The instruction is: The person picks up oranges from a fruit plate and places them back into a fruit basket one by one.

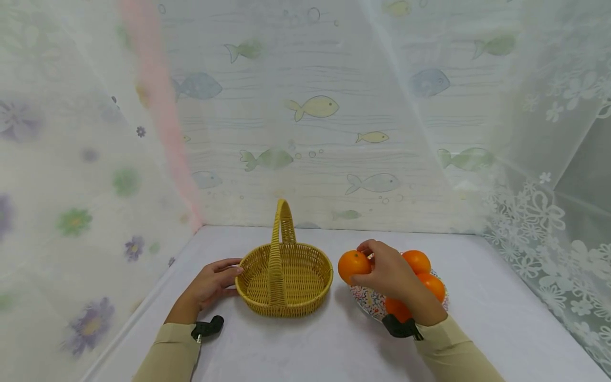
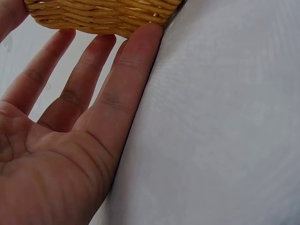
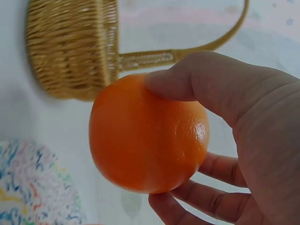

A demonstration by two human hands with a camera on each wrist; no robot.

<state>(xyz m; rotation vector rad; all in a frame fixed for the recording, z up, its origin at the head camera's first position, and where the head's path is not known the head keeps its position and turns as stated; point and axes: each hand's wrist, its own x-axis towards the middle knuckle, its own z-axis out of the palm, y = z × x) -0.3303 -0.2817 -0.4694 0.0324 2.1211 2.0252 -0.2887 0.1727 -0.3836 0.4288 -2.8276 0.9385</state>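
Between thumb and fingers, my right hand (image 1: 389,270) grips an orange (image 1: 354,267), held up between the plate and the basket. The right wrist view shows the thumb on one side of the orange (image 3: 147,136) and fingers on the other. A yellow wicker basket (image 1: 305,305) with a tall arched handle stands on the table, its inside bare. My left hand (image 1: 213,286) is at the basket's left side; in the left wrist view its extended fingertips touch the woven wall (image 2: 103,16). Several more oranges (image 1: 431,287) lie on a patterned plate (image 1: 369,303), partly hidden by my right hand and forearm.
A white cloth covers the table (image 1: 315,353). Behind it hangs a curtain printed with fish (image 1: 320,106); a flowered curtain (image 1: 76,223) drapes the left side and lace (image 1: 544,228) the right. Dark wrist straps (image 1: 207,328) sit on both wrists.
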